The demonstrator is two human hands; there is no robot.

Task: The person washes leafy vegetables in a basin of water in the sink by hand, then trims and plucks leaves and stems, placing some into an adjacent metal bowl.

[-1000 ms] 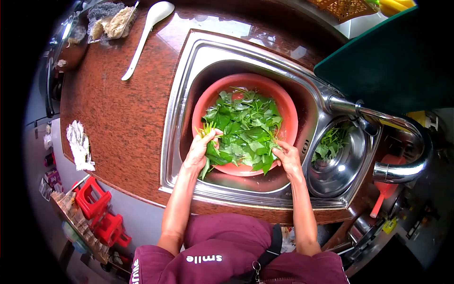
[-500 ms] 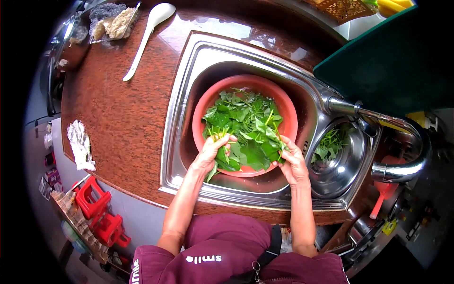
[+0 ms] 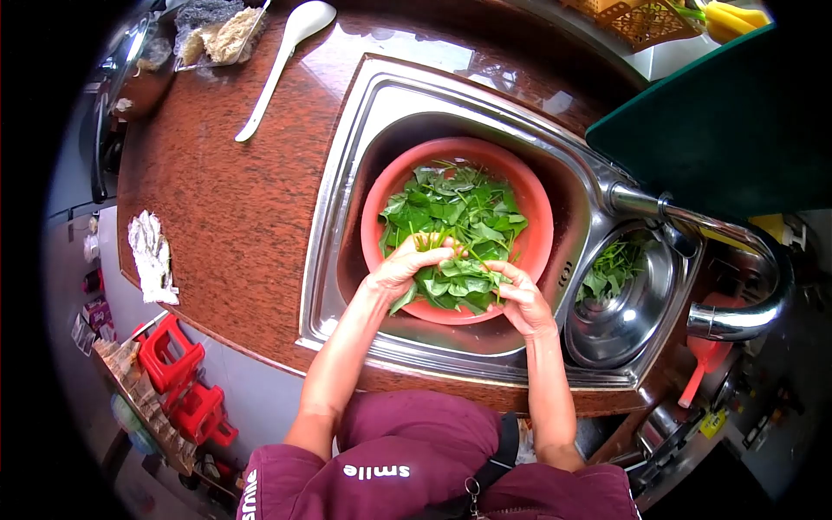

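A red plastic basin (image 3: 539,186) sits in the large sink bowl, with loose leafy greens (image 3: 459,199) lying in water inside it. Over the basin's near side, my left hand (image 3: 407,264) is closed around the stems of a bunch of leafy greens (image 3: 459,284). My right hand (image 3: 523,297) pinches the same bunch from the right, its fingertips among the leaves. Both hands are close together, and the leaves partly hide the fingers. More greens (image 3: 611,270) lie in a steel bowl (image 3: 598,338) in the smaller sink bowl.
A chrome faucet (image 3: 737,322) arches over the right side of the steel sink (image 3: 314,286). On the brown counter (image 3: 225,217) are a white ladle (image 3: 279,78) and a crumpled white cloth (image 3: 151,258). A dark green board (image 3: 685,121) stands at upper right. Red stools (image 3: 178,364) are lower left.
My hands have come closer together over the basin, the right hand moving left. The greens between them are gathered into a tighter bunch. The view has shifted slightly.
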